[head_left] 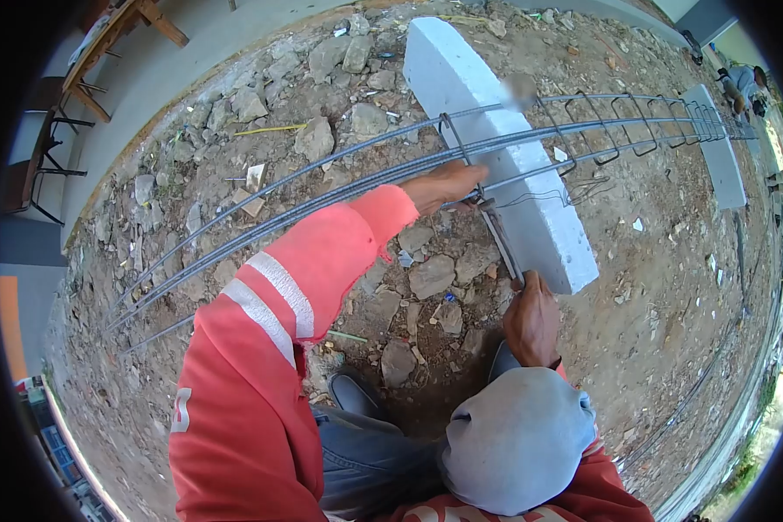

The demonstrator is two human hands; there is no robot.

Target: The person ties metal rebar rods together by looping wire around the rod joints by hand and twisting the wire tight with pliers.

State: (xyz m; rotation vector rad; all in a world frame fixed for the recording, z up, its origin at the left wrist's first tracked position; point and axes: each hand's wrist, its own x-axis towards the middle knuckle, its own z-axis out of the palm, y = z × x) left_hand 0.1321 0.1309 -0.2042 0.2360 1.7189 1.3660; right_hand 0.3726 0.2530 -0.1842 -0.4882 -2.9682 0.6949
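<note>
A cage of long steel bars (pixel 613 123) with bent wire stirrups (pixel 572 110) runs across the view, resting on a pale block (pixel 496 130). My left hand (pixel 448 184) is closed around a stirrup at the near bar, beside the block. In my right hand (pixel 533 320), fingers closed, are the handle ends of a pair of pincers (pixel 500 239). Their jaw end meets the bar and stirrup just by my left fingers; whether a tie wire is in the jaws cannot be made out. Loose thin wire (pixel 574 193) lies against the block's near side.
A second pale block (pixel 720 161) bears the cage's far right end. Rubble and stones (pixel 432 276) cover the ground around my feet. Wooden furniture (pixel 91 74) stands at upper left. Another person (pixel 741 85) is at the far right.
</note>
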